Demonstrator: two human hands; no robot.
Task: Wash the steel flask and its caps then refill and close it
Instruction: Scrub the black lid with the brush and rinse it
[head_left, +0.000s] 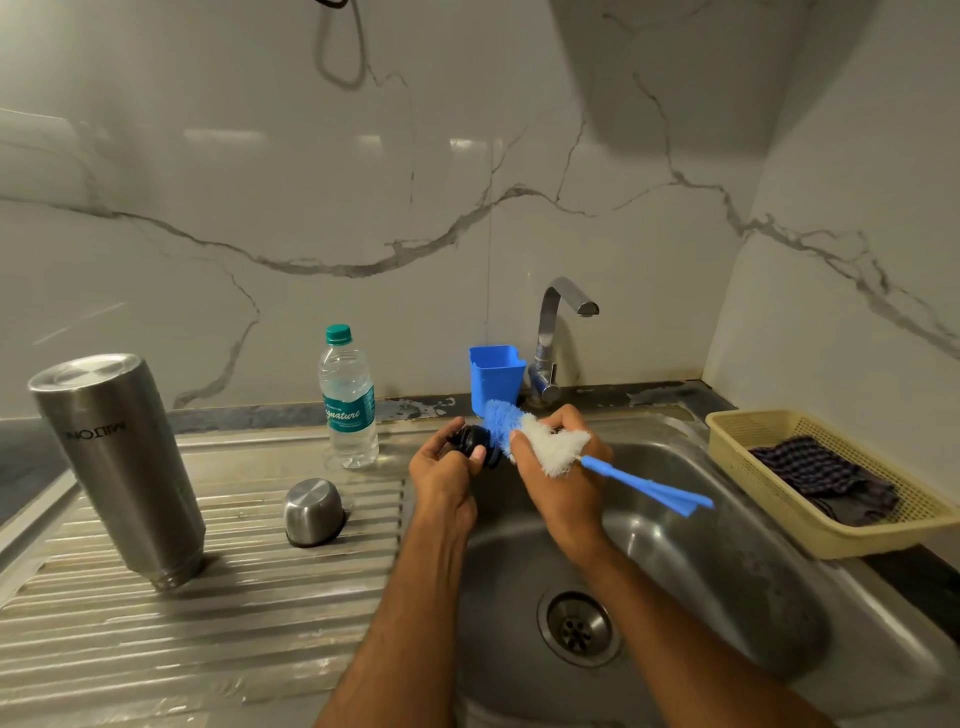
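Observation:
The steel flask (119, 462) stands upside down on the ribbed draining board at the left. Its steel outer cap (313, 512) sits upside down on the board nearer the sink. My left hand (444, 470) grips the black inner cap (475, 441) over the sink's left edge. My right hand (558, 467) holds a blue and white bottle brush (524, 428) by its bristle head, with the blue bristles pressed against the black cap. The brush's blue handle sticks out to the right over the basin.
A plastic water bottle (349, 400) with a green lid stands at the back of the draining board (208, 613). A blue holder (496, 379) and the tap (558, 332) are behind the sink (727, 597). A yellow basket (852, 540) with a dark cloth sits at the right.

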